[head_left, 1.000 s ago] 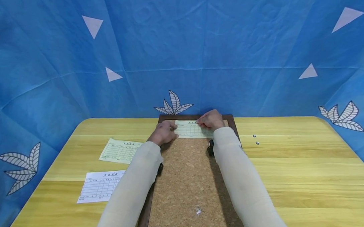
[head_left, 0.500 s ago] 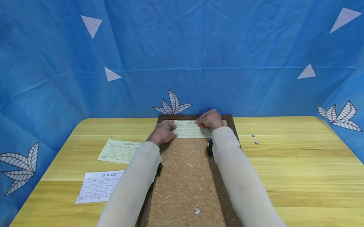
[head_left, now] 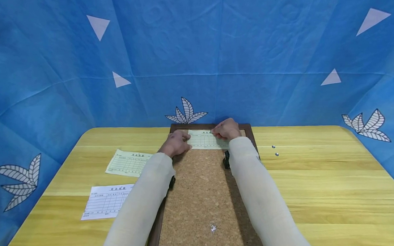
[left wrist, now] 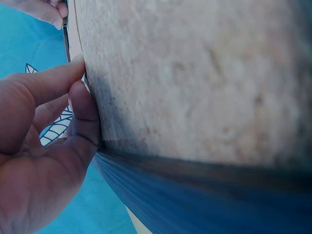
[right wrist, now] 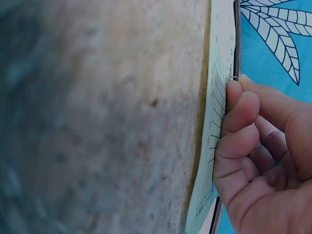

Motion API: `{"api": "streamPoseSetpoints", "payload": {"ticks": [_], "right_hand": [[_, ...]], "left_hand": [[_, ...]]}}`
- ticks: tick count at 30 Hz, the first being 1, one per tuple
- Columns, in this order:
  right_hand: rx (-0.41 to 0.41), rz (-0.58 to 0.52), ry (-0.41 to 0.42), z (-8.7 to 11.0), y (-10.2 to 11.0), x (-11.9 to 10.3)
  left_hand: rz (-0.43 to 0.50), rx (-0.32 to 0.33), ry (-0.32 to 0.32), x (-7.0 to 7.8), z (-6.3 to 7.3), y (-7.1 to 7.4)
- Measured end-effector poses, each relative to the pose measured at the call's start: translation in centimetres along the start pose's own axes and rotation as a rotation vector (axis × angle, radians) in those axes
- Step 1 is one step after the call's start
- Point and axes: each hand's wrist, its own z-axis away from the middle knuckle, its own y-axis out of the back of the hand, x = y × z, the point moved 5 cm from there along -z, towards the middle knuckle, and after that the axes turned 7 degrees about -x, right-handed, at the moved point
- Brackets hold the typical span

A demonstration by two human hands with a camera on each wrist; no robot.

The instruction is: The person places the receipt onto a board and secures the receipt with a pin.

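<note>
A pale green printed receipt slip [head_left: 201, 140] lies across the top of the framed cork board [head_left: 201, 195]. At its left edge, my left hand [head_left: 176, 143] rests thumb and index finger on the slip, set a little apart. My right hand [head_left: 227, 129] is at the slip's upper edge, right of the middle. In the right wrist view, the thumb and index finger of that hand pinch a small thumbtack [right wrist: 235, 78], its metal pin pointing at the paper. The curled fingers below lie against the slip. The slip's right end is partly hidden by the right hand.
On the wooden table [head_left: 328, 200], left of the board, lie another green slip [head_left: 128, 163] and a white slip [head_left: 104, 203], both partly covered by the left sleeve. Two silver thumbtacks [head_left: 276, 154] lie to the right. A blue cloth [head_left: 251, 59] hangs behind.
</note>
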Motion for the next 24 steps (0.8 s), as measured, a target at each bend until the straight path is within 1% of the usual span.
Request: {"api": "streamPoseSetpoints", "payload": {"ticks": [11,16,24], "right_hand": [[0.003,0.04,0.014,0.09,-0.02,-0.17],[0.004,0.039,0.02,0.06,0.03,-0.21],[0.005,0.025,-0.003,-0.21,0.02,0.16]], "left_hand": [[-0.01,0.008,0.003,0.14,0.09,0.09],[-0.016,0.011,0.006,0.13,-0.05,0.1],[-0.012,0.011,0.002,0.08,-0.19,-0.05]]}}
